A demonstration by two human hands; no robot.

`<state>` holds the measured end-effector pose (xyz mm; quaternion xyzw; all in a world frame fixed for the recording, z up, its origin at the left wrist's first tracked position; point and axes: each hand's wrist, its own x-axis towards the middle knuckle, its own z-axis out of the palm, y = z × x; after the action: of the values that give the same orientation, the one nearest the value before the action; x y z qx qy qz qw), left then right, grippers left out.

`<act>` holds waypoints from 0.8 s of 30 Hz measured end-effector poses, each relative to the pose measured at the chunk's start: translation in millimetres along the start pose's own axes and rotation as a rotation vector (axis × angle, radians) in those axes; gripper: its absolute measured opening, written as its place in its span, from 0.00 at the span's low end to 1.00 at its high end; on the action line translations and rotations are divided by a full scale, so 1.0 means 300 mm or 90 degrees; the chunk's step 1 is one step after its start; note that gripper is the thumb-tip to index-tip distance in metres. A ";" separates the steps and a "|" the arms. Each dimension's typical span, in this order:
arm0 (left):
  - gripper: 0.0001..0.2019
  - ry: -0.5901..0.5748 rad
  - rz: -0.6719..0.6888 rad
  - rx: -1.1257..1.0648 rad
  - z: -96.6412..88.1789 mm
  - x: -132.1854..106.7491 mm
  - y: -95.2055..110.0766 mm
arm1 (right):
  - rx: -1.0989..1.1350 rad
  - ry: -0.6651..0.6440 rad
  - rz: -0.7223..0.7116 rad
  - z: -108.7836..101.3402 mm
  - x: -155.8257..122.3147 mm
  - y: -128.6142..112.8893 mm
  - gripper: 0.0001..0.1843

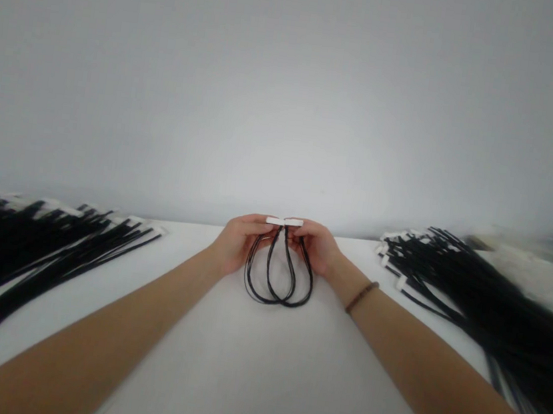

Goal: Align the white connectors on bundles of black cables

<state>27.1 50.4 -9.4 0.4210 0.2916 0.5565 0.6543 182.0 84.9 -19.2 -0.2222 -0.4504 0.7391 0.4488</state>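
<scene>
Head view: your left hand (238, 242) and right hand (318, 247) each pinch one white connector (285, 221) of the looped black cable (279, 276), ends side by side above the worktop (257, 366), so align them squarely next.

Both hands (279, 244) meet ahead — fingers pinched, forearms outstretched.

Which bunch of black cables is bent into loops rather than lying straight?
The small black cable bundle between both hands, white connectors together; the side piles lie straight.
</scene>
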 end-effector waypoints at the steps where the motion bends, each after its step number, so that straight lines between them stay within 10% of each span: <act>1: 0.08 0.000 0.001 -0.001 0.001 0.000 0.000 | -0.002 -0.001 -0.002 -0.001 0.000 0.001 0.12; 24: 0.08 -0.012 0.000 0.017 0.007 -0.003 0.002 | 0.008 0.028 0.017 0.010 -0.004 -0.008 0.13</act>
<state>28.4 49.1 -8.1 0.4348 0.2933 0.5485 0.6512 181.4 82.7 -15.7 -0.2414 -0.4332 0.7426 0.4501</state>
